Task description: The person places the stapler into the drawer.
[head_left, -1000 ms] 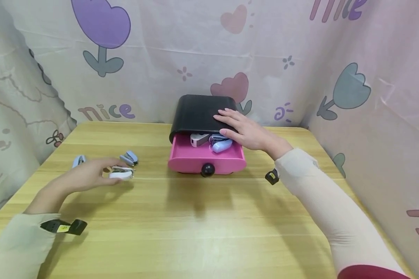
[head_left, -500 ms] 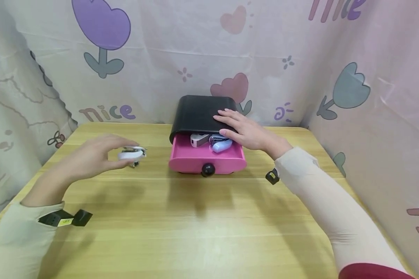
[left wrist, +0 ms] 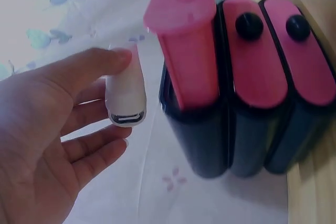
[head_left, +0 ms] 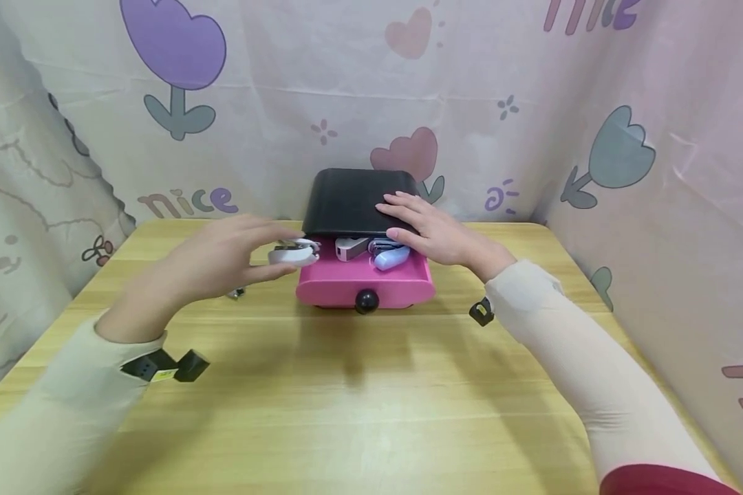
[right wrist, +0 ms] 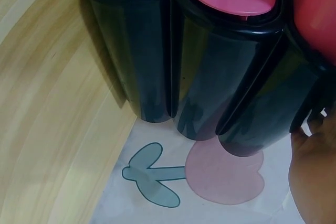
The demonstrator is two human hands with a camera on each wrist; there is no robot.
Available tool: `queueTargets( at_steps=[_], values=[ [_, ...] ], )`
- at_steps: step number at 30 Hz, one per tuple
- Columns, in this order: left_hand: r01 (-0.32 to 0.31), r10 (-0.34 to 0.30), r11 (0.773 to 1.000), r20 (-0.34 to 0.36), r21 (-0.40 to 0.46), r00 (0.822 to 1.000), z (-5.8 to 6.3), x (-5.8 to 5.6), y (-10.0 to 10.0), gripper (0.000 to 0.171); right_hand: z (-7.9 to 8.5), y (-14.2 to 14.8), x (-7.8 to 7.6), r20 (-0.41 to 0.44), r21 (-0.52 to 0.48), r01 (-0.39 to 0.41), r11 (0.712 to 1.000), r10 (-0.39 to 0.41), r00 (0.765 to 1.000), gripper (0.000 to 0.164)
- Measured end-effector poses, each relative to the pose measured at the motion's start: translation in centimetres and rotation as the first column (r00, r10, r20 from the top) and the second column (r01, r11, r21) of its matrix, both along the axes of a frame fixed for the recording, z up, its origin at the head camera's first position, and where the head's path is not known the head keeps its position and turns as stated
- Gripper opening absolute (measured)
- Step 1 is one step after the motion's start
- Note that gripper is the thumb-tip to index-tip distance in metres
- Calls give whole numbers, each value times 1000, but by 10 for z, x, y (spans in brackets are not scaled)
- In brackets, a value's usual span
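Note:
My left hand [head_left: 213, 258] pinches a white mini stapler [head_left: 294, 256] between thumb and fingers, at the left side of the pulled-out pink drawer [head_left: 328, 292]. In the left wrist view the white stapler [left wrist: 126, 90] hangs beside the drawers, end toward the camera. Inside the drawer lie a grey-and-white stapler [head_left: 349, 249] and a light blue one [head_left: 393, 258]. My right hand [head_left: 430, 230] rests with fingers extended on top of the black drawer cabinet [head_left: 359, 199]. The tip of another stapler [head_left: 238, 293] shows on the table, mostly hidden behind my left hand.
Below the pulled-out drawer, the cabinet has two more pink drawers [left wrist: 254, 61] with black knobs, both pushed in. The cabinet stands toward the back of the wooden table [head_left: 371, 412]. Patterned curtains [head_left: 272, 124] hang behind and at the sides.
My left hand has lifted the white stapler off the table and carried it right to the drawer. My right hand has stayed on the cabinet top.

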State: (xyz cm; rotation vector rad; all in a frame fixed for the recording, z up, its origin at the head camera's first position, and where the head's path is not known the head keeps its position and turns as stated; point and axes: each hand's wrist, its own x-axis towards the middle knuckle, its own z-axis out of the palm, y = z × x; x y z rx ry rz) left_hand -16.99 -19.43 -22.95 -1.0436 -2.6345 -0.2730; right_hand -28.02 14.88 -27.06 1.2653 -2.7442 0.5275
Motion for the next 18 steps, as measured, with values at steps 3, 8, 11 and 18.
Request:
queueTargets(
  at_steps=[3, 8, 11, 18],
  values=[
    [50, -50, 999, -17, -17, 999, -1, -5, 13, 46, 0, 0, 0, -7, -1, 0, 1000, 0, 1000, 57],
    [116, -118, 991, -30, -65, 993, -5, -13, 35, 46, -1, 0, 0, -11, -2, -2, 1000, 2, 1000, 57],
    [176, -179, 982, -35, -75, 983, -8, -21, 46, 45, -1, 0, 1, -10, -4, -1, 1000, 1, 1000, 58],
    [246, -254, 962, -50, -122, 966, -11, -35, 60, 42, 0, 0, -1, -12, -9, -3, 1000, 2, 1000, 57]
  ],
)
